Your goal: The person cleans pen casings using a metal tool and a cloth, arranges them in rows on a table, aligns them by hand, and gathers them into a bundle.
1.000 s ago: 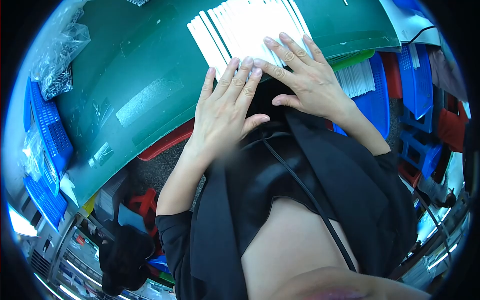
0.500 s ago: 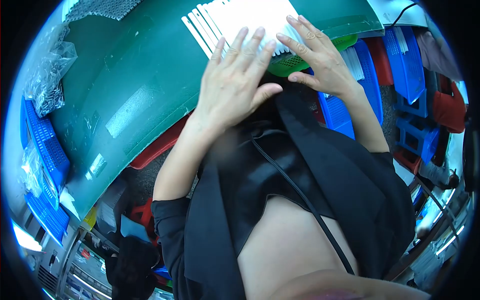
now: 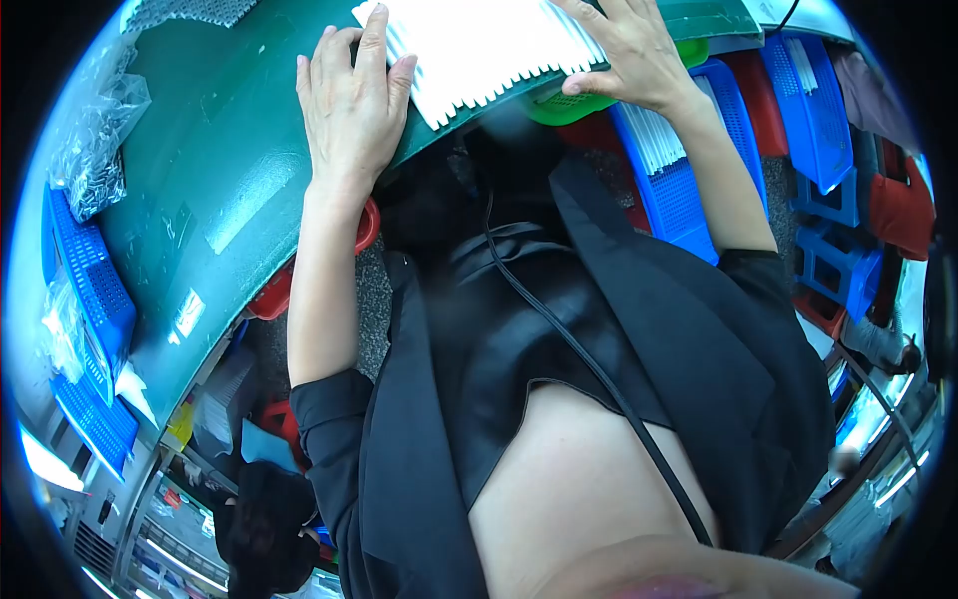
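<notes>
A row of white strips (image 3: 489, 50) lies side by side on the green table (image 3: 230, 130), their near ends close to the table's edge. My left hand (image 3: 354, 105) is at the left side of the row, fingers apart, its index finger and thumb at the outermost strip. At the right side of the row is my right hand (image 3: 639, 60), with its fingers spread and its thumb near the strips' ends. The tips of some right fingers are cut off by the frame's top edge. Neither hand is closed round anything.
Blue baskets (image 3: 684, 200) with white strips stand to the right, by a green basket (image 3: 569, 106). Clear bags of small metal parts (image 3: 95, 180) and blue baskets (image 3: 95, 280) are at the left. Another person (image 3: 264, 529) is at the lower left.
My hands have moved apart from the middle of the strips to its two sides, the left hand leftward. The strips' near ends now show in an uneven line by the table edge.
</notes>
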A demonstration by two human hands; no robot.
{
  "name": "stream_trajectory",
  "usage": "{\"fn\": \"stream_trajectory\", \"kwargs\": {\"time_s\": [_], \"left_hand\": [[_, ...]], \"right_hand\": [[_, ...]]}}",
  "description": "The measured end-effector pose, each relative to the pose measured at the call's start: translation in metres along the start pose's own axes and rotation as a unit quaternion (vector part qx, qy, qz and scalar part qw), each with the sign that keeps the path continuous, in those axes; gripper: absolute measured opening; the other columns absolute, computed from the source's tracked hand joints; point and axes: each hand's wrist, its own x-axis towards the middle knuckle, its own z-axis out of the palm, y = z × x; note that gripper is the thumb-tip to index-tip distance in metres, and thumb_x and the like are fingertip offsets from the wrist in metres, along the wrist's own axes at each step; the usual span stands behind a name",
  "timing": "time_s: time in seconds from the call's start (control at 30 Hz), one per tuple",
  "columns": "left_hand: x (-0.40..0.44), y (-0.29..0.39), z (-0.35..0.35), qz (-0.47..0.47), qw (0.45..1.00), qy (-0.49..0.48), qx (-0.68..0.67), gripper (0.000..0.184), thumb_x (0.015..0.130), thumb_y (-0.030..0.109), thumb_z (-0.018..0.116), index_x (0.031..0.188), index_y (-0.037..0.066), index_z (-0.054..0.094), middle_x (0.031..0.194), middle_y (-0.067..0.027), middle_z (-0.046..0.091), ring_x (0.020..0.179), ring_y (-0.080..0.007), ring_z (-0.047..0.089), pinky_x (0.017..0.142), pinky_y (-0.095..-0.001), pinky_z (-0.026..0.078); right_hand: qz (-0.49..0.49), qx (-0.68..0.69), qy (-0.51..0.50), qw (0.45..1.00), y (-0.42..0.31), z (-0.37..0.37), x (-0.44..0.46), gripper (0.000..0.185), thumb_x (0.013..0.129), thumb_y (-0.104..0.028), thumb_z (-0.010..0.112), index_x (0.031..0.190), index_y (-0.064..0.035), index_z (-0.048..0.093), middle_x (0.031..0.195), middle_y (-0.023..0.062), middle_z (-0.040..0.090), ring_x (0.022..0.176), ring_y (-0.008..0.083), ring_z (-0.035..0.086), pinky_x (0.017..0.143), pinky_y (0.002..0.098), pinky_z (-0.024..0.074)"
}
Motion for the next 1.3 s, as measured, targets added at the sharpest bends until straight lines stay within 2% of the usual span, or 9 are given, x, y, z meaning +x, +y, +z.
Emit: {"fn": "stream_trajectory", "kwargs": {"time_s": [0.07, 0.17, 0.37, 0.4, 0.5, 0.53, 0.67, 1.0, 1.3], "left_hand": [[0.007, 0.013, -0.015, -0.017, 0.999, -0.022, -0.018, 0.057, 0.097, 0.022, 0.061, 0.150, 0.005, 0.048, 0.138, -0.0219, 0.052, 0.136, -0.0416, 0.045, 0.117, -0.0569, 0.029], [0.009, 0.011, -0.013, 0.029, 0.999, 0.031, -0.018, 0.055, 0.094, 0.013, 0.064, 0.145, 0.000, 0.050, 0.120, -0.0206, 0.054, 0.124, -0.0408, 0.051, 0.113, -0.0514, 0.036], [0.026, -0.008, 0.008, 0.020, 0.995, 0.080, -0.049, 0.048, 0.100, 0.017, 0.060, 0.143, 0.000, 0.053, 0.136, -0.0265, 0.055, 0.129, -0.0453, 0.051, 0.110, -0.0457, 0.041], [0.030, -0.013, 0.013, 0.007, 0.997, 0.051, -0.061, 0.048, 0.105, 0.025, 0.054, 0.147, 0.003, 0.050, 0.150, -0.0272, 0.047, 0.140, -0.0451, 0.043, 0.115, -0.0512, 0.036], [0.046, 0.000, 0.018, -0.026, 1.000, 0.013, -0.003, 0.051, 0.107, 0.032, 0.048, 0.152, 0.007, 0.047, 0.157, -0.0254, 0.041, 0.149, -0.0436, 0.034, 0.120, -0.0584, 0.028], [0.052, 0.005, 0.017, -0.032, 0.999, -0.012, -0.001, 0.057, 0.107, 0.042, 0.046, 0.156, 0.013, 0.044, 0.163, -0.0234, 0.034, 0.153, -0.0430, 0.027, 0.121, -0.0640, 0.020], [0.065, 0.029, 0.011, -0.048, 0.989, -0.112, 0.087, 0.073, 0.101, 0.060, 0.048, 0.159, 0.018, 0.040, 0.167, -0.0228, 0.029, 0.155, -0.0429, 0.024, 0.122, -0.0635, 0.019], [0.037, -0.001, -0.016, -0.067, 0.984, -0.144, 0.084, 0.071, 0.098, 0.055, 0.055, 0.159, 0.020, 0.041, 0.167, -0.0215, 0.029, 0.157, -0.0412, 0.020, 0.123, -0.0650, 0.012], [0.005, -0.034, -0.033, -0.086, 0.981, -0.145, 0.100, 0.070, 0.100, 0.055, 0.051, 0.160, 0.020, 0.039, 0.167, -0.0196, 0.030, 0.157, -0.0398, 0.020, 0.124, -0.0633, 0.009]], "right_hand": [[-0.008, -0.011, 0.004, 1.000, 0.003, 0.002, 0.002, 0.103, 0.074, -0.077, 0.069, 0.147, -0.0066, 0.053, 0.139, 0.0213, 0.051, 0.130, 0.0401, 0.047, 0.112, 0.0527, 0.0338], [-0.012, 0.000, 0.002, 1.000, 0.007, 0.000, 0.004, 0.103, 0.076, -0.078, 0.067, 0.148, -0.0068, 0.052, 0.141, 0.0214, 0.051, 0.132, 0.0407, 0.046, 0.113, 0.0524, 0.0332], [0.022, 0.101, -0.016, 0.994, 0.042, 0.012, 0.012, 0.089, 0.089, -0.071, 0.059, 0.151, -0.0078, 0.049, 0.142, 0.0206, 0.053, 0.133, 0.0388, 0.047, 0.115, 0.0506, 0.0318], [0.020, 0.093, 0.013, 0.995, 0.045, 0.016, 0.015, 0.077, 0.097, -0.065, 0.053, 0.148, -0.0075, 0.052, 0.137, 0.0191, 0.057, 0.129, 0.0365, 0.050, 0.112, 0.0484, 0.0344], [0.048, 0.146, 0.029, 0.988, 0.056, 0.025, 0.032, 0.064, 0.102, -0.055, 0.049, 0.144, -0.0072, 0.056, 0.132, 0.0166, 0.060, 0.124, 0.0344, 0.053, 0.107, 0.0457, 0.0376], [0.039, 0.118, 0.063, 0.990, 0.056, 0.030, 0.036, 0.053, 0.105, -0.047, 0.048, 0.139, -0.0077, 0.060, 0.126, 0.0141, 0.063, 0.119, 0.0329, 0.056, 0.104, 0.0439, 0.0394], [0.052, 0.096, 0.064, 0.992, 0.054, 0.033, 0.039, 0.047, 0.104, -0.043, 0.053, 0.134, -0.0084, 0.063, 0.123, 0.0131, 0.064, 0.117, 0.0331, 0.056, 0.103, 0.0445, 0.0404], [0.026, 0.105, 0.104, 0.989, 0.050, 0.031, 0.039, 0.037, 0.100, -0.035, 0.061, 0.123, -0.0065, 0.069, 0.114, 0.0138, 0.067, 0.110, 0.0342, 0.061, 0.096, 0.0437, 0.0461], [0.023, 0.127, 0.116, 0.985, 0.047, 0.027, 0.039, 0.034, 0.099, -0.032, 0.064, 0.118, -0.0049, 0.071, 0.109, 0.0147, 0.068, 0.105, 0.0357, 0.063, 0.092, 0.0435, 0.0485]]}}
